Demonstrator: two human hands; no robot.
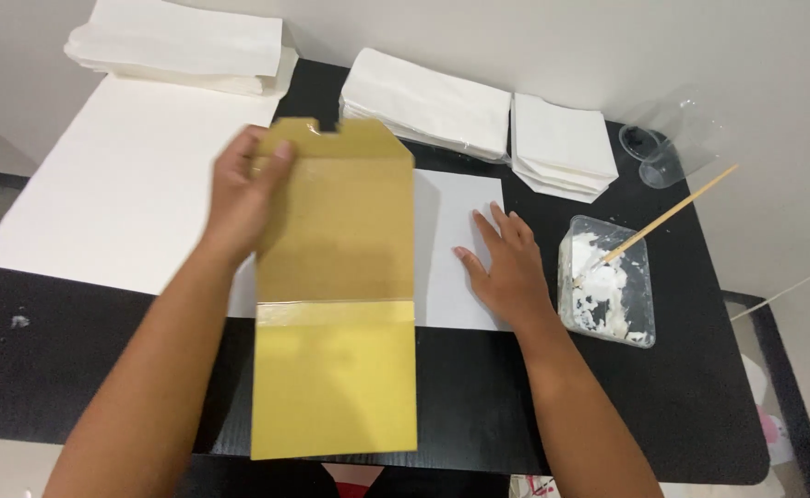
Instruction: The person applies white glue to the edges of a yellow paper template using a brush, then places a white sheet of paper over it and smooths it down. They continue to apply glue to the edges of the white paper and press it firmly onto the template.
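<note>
A flat brown paper bag lies lengthwise over the black table, its lower part a brighter yellow and folded across the middle. My left hand grips the bag's upper left edge near the notched top. My right hand rests flat, fingers spread, on a white sheet just right of the bag.
A clear plastic tub of white paste with a wooden stick stands right of my right hand. Stacks of white folded paper line the back. A large white board lies left. Clear cups sit far right.
</note>
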